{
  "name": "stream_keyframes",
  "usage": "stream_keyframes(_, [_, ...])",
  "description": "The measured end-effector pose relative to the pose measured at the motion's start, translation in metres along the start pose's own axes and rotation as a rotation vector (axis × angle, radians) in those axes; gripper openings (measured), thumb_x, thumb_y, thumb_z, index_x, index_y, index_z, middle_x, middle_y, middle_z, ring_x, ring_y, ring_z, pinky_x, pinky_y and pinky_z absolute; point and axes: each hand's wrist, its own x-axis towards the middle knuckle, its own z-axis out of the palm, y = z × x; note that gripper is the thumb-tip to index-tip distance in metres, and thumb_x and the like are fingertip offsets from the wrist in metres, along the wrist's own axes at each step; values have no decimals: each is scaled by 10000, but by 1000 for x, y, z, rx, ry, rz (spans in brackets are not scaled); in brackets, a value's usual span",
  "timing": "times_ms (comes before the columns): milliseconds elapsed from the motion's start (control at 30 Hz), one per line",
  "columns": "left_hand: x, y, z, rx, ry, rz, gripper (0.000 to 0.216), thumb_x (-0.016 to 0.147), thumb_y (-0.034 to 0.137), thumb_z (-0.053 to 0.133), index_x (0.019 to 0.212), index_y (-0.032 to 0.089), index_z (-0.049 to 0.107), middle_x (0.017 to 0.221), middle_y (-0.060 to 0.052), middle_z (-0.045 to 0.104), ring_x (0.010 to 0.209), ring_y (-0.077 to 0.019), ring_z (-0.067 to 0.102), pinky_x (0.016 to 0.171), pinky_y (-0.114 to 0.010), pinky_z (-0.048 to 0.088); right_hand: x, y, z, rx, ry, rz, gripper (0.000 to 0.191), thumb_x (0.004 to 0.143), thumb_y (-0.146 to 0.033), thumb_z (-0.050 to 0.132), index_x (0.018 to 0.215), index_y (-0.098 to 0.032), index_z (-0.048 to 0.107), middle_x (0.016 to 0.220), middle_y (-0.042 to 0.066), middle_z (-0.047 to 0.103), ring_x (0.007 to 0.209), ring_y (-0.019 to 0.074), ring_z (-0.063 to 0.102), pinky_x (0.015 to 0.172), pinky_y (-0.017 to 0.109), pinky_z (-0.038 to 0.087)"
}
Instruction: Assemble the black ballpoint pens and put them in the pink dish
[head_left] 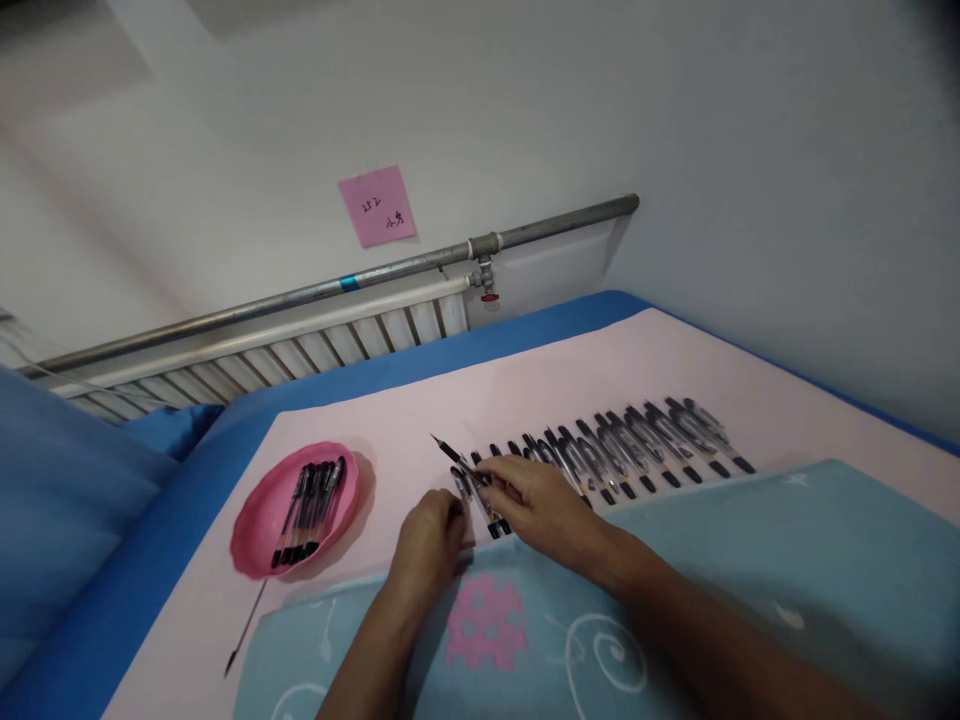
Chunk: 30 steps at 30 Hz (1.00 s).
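Observation:
My right hand (544,505) is closed around a pen (450,451) with a black grip, its bare tip pointing up and to the left. Close beside it, my left hand (427,538) has its fingers curled together low over the pink sheet (405,430). What those fingers hold, if anything, is hidden. Under and beside the hands, a long row of clear pens (626,450) with black ends stretches to the right; several stand partly behind my right hand. To the left, a pink bowl (241,545) with a wavy rim contains several clear pens (313,508) with black caps.
A thin rod with a dark tip (246,628) lies below the bowl. Light blue patterned cloth (712,560) covers the near side. Blue bedding (247,440) borders the sheet. Behind are a radiator (330,345), a metal pipe (262,310) and a pink note (377,206).

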Motion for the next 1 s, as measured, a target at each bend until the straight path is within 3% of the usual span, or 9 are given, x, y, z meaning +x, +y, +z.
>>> stream_keyframes(133, [5,-4,-27,-663,78,-204,219,615,281,669,777,152,601,681,-19,607,634,-145,585,571,-251,446,-2,0,-2,-72,-108,-47,205,811,-171,441,942,-206,594,850,22,616,771,139,536,656,230,358])
stream_keyframes(267, [7,-4,-48,-951,195,-251,308,559,225,737,830,120,636,712,-25,627,665,-128,612,618,-243,500,-3,1,-2,-177,-162,-70,201,811,-175,448,935,-204,603,855,37,612,807,160,527,677,244,354])
stream_keyframes(1000, [3,-7,-46,-786,28,-219,282,625,266,698,864,118,671,704,-56,653,671,-125,606,667,-235,465,-5,5,1,-348,-169,-154,222,802,-132,431,904,-208,613,788,40,576,752,166,492,640,261,307])
